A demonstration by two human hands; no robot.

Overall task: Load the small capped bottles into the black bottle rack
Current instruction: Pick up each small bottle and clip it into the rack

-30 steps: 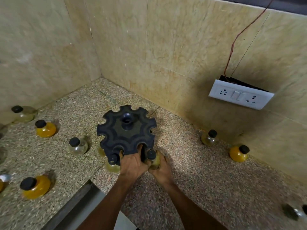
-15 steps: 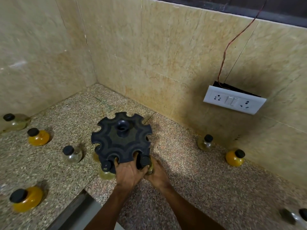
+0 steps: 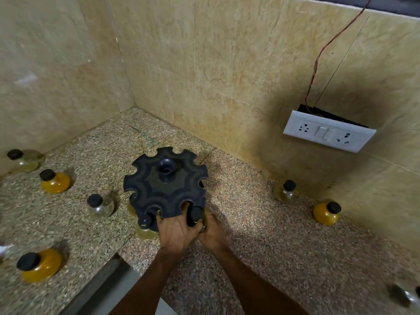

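Note:
The black bottle rack stands on the speckled counter, a round disc with notches around its rim. My left hand grips the rack's near edge. My right hand holds a small capped bottle with its neck in the near-right notch. Another bottle hangs in the near-left notch. Loose bottles stand around: a clear bottle and an amber bottle to the left, an amber bottle near left, a clear bottle and an amber bottle to the right.
Tiled walls meet in a corner behind the rack. A white socket plate with a red wire sits on the right wall. One more clear bottle stands far left, and another bottle lies at the right edge. The counter edge drops off near left.
My right hand has pushed the bottle further into the near-right notch. The left hand stays on the rack's edge. The camera has dipped and shifted slightly.

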